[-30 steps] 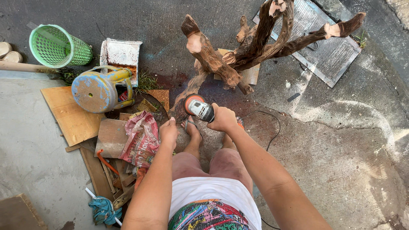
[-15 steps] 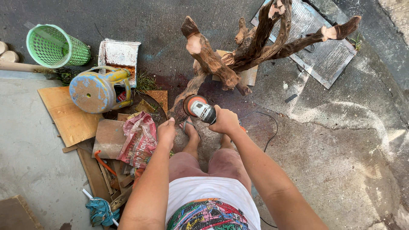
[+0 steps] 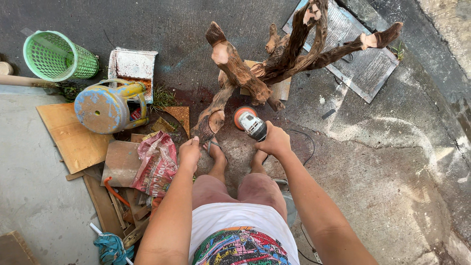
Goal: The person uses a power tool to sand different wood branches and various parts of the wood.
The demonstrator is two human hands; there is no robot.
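- Right hand (image 3: pixel 275 141) closed around the rear body of an angle grinder (image 3: pixel 250 123), near the middle of the view, just beyond the two bare feet.
- Long axis of the grinder running from near-right to far-left; orange disc end (image 3: pixel 241 114) pointing far-left, toward the base of the driftwood piece (image 3: pixel 255 81).
- Disc lying just beside the low part of the wood; real contact not possible to tell from above.
- Left hand (image 3: pixel 189 153) with fingers bent, fingertips (image 3: pixel 195 141) resting on the near-left root end of the wood (image 3: pixel 208 128); no full grip visible there.
- Driftwood standing on the dark ground, with branches spreading far and to the right, over a grey metal sheet (image 3: pixel 373 68).
- At the left: a green plastic basket (image 3: pixel 56 56) lying on its side, a round yellow and blue stool (image 3: pixel 105 108) tipped over, flat wooden boards (image 3: pixel 71 140), a red crumpled bag (image 3: pixel 157 164).
- Thin dark cable (image 3: pixel 308 142) curving on the ground right of the right hand.
- Compared with half a second ago: almost same scene; grinder held in the same direction at the same low part of the wood, left hand kept on the root end, only a very small shift of the camera view.
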